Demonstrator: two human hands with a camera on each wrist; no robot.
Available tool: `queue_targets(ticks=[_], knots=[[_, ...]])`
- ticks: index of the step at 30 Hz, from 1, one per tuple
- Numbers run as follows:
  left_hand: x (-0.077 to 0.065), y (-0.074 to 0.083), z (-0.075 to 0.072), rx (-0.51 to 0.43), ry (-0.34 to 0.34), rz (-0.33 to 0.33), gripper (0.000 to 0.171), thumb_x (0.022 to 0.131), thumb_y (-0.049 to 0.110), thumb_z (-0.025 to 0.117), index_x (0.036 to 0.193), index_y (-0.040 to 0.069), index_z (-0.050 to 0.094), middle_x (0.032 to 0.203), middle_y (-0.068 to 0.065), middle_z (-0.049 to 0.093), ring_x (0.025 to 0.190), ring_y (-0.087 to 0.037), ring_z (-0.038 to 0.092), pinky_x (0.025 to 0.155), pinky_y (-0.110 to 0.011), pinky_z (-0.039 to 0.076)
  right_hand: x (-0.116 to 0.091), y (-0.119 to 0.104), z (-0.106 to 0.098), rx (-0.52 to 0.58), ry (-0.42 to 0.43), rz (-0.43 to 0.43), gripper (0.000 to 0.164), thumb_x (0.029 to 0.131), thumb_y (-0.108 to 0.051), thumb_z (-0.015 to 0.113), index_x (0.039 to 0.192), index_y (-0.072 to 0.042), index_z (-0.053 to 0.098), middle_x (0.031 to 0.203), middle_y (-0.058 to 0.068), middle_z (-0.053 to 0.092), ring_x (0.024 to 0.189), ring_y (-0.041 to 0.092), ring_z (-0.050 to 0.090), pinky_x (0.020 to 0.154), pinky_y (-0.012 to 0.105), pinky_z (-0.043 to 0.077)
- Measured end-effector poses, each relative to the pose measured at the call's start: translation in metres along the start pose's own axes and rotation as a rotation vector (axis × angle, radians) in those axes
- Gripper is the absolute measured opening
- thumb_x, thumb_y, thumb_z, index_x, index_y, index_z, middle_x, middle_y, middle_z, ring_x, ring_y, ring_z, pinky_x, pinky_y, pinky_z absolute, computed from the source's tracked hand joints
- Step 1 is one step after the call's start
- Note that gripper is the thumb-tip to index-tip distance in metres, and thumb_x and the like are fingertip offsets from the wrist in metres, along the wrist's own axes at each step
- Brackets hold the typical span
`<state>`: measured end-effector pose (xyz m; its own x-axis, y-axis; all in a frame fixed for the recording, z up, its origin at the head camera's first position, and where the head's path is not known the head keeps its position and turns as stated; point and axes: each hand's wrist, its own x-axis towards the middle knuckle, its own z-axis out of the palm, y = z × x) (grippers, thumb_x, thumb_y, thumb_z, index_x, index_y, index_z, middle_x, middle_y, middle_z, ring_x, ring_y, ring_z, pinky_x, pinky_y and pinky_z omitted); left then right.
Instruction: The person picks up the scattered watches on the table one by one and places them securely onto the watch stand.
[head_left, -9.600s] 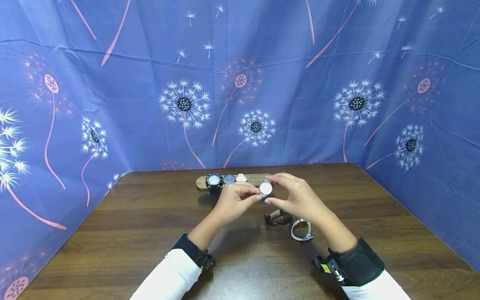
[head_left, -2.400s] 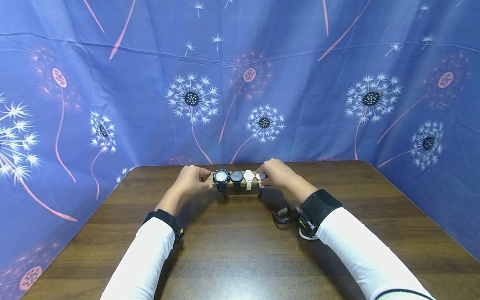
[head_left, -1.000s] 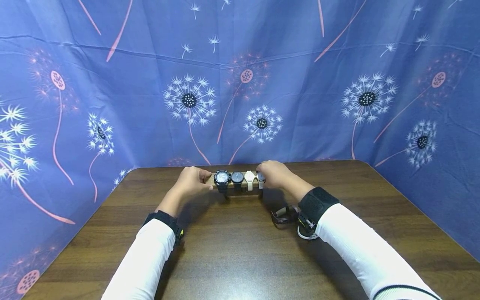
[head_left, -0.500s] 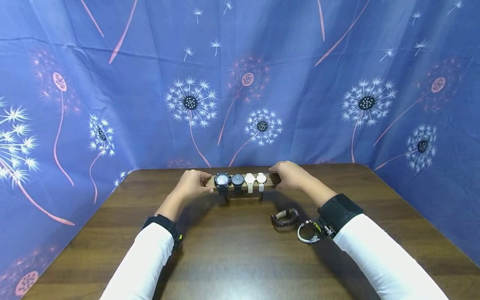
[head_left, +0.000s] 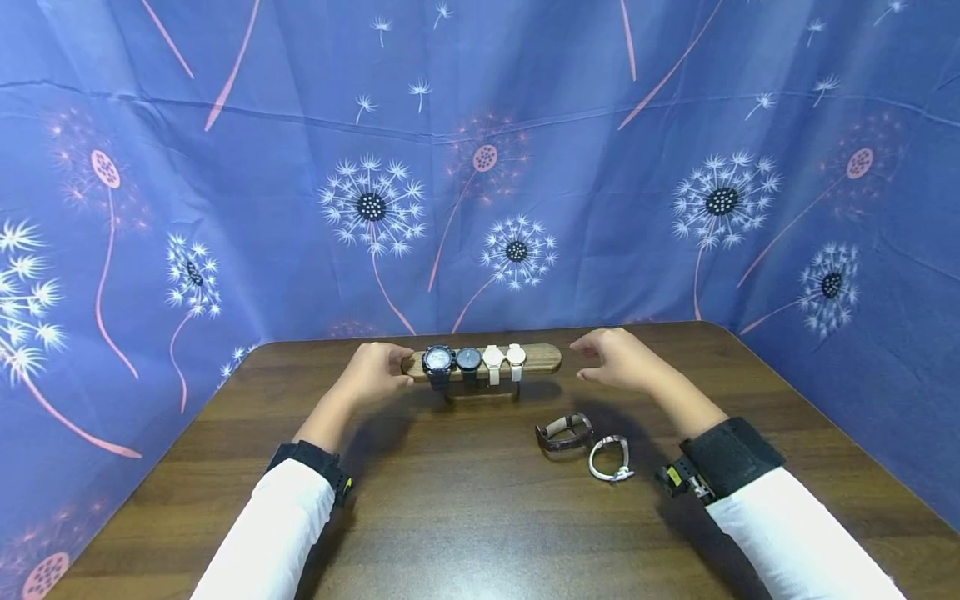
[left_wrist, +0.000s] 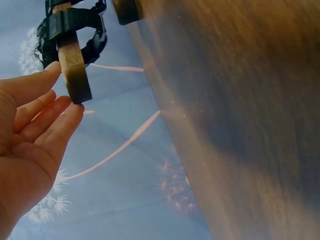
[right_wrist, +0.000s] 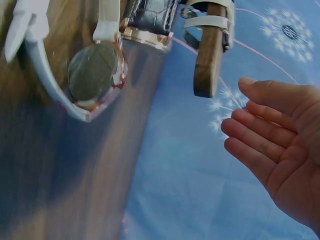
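A wooden watch stand (head_left: 543,358) stands at the back of the table. From left to right its bar bears a chunky black watch (head_left: 438,360), a dark watch (head_left: 468,360), a cream watch (head_left: 493,358) and a white-strapped watch (head_left: 516,357). At the bar's left end is my left hand (head_left: 369,372), thumb and fingertips right at the wood, fingers loosely extended in the left wrist view. My right hand (head_left: 618,360) hangs apart from the right end, holding nothing. Nearer lie a brown leather-strapped watch (head_left: 564,433) and a white watch (head_left: 611,460).
The brown wooden table (head_left: 450,517) reaches back to a blue dandelion-print cloth (head_left: 480,167) that closes off the back and both sides. The two loose watches lie between the stand and my right forearm.
The watch held between both hands earlier now sits fourth on the stand. My right hand has let go of the bar's right end and moved right; my left hand has loosened slightly.
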<state>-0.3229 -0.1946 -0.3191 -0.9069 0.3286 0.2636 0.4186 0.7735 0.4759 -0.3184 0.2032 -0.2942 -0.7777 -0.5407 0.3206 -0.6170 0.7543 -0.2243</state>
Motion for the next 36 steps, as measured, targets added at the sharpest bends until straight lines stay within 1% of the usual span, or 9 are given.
queue_targets(ticks=[6,8,12,18,24,27,30,33,36], knots=[[-0.012,0.008,-0.003,0.023,0.019,0.035,0.040,0.080,0.008,0.079,0.116,-0.004,0.068,0.108,-0.017,0.070,0.102,-0.035,0.065,0.087,-0.048,0.053,-0.020,-0.003,-0.002,0.155,0.060,0.071,0.025,0.083,-0.008,0.076,0.104,0.004,0.071,0.095,0.013,0.073,0.084,0.024,0.070,0.075,0.041,0.056],[-0.016,0.011,-0.003,0.033,0.025,0.048,0.039,0.078,0.010,0.080,0.113,-0.003,0.070,0.105,-0.016,0.071,0.099,-0.034,0.066,0.084,-0.048,0.053,-0.025,-0.005,-0.003,0.180,0.084,0.078,0.022,0.083,-0.007,0.076,0.101,0.003,0.072,0.090,0.010,0.073,0.080,0.020,0.070,0.072,0.039,0.056],[-0.023,0.018,-0.001,0.014,0.008,0.064,0.037,0.077,0.011,0.082,0.111,-0.001,0.071,0.103,-0.015,0.072,0.097,-0.033,0.067,0.082,-0.047,0.054,-0.031,-0.007,-0.007,0.203,0.111,0.090,0.018,0.083,-0.007,0.075,0.098,0.002,0.073,0.086,0.006,0.073,0.076,0.017,0.069,0.069,0.037,0.056],[-0.032,0.028,0.006,-0.020,-0.041,0.080,0.036,0.077,0.012,0.082,0.110,0.001,0.071,0.105,-0.011,0.071,0.098,-0.031,0.067,0.083,-0.044,0.055,-0.039,-0.008,-0.007,0.225,0.067,0.124,0.016,0.085,-0.011,0.075,0.098,-0.001,0.073,0.086,0.002,0.074,0.078,0.014,0.069,0.070,0.034,0.056],[-0.037,0.033,0.014,-0.006,-0.040,0.128,0.031,0.077,0.014,0.083,0.104,0.002,0.074,0.097,-0.008,0.073,0.093,-0.029,0.069,0.079,-0.040,0.056,-0.042,-0.008,-0.007,0.192,0.033,0.102,0.014,0.084,-0.012,0.075,0.095,-0.002,0.074,0.078,-0.003,0.071,0.070,0.009,0.064,0.064,0.030,0.052],[-0.036,0.034,0.018,-0.014,-0.051,0.149,0.030,0.077,0.012,0.082,0.104,0.002,0.073,0.097,-0.010,0.073,0.093,-0.030,0.069,0.080,-0.040,0.056,-0.043,-0.009,-0.010,0.189,0.013,0.099,0.014,0.085,-0.012,0.074,0.095,-0.002,0.074,0.080,-0.003,0.072,0.071,0.009,0.063,0.064,0.031,0.052],[-0.034,0.036,0.023,-0.039,-0.077,0.160,0.030,0.078,0.011,0.081,0.106,0.001,0.073,0.100,-0.013,0.072,0.095,-0.030,0.069,0.081,-0.040,0.056,-0.044,-0.013,-0.014,0.197,-0.012,0.097,0.015,0.087,-0.014,0.072,0.097,-0.003,0.074,0.082,-0.002,0.072,0.073,0.010,0.064,0.064,0.032,0.052],[-0.033,0.042,0.028,-0.056,-0.109,0.169,0.031,0.079,0.011,0.081,0.107,0.000,0.072,0.102,-0.015,0.072,0.096,-0.031,0.068,0.082,-0.039,0.056,-0.045,-0.017,-0.018,0.194,-0.034,0.097,0.015,0.088,-0.015,0.072,0.097,-0.003,0.074,0.083,-0.003,0.072,0.072,0.009,0.064,0.064,0.031,0.052],[-0.030,0.050,0.033,-0.064,-0.125,0.178,0.031,0.079,0.012,0.081,0.107,0.002,0.072,0.103,-0.015,0.072,0.096,-0.028,0.068,0.083,-0.037,0.056,-0.047,-0.020,-0.022,0.185,-0.050,0.087,0.014,0.088,-0.014,0.071,0.097,-0.004,0.075,0.084,-0.003,0.072,0.071,0.008,0.063,0.062,0.030,0.052]])
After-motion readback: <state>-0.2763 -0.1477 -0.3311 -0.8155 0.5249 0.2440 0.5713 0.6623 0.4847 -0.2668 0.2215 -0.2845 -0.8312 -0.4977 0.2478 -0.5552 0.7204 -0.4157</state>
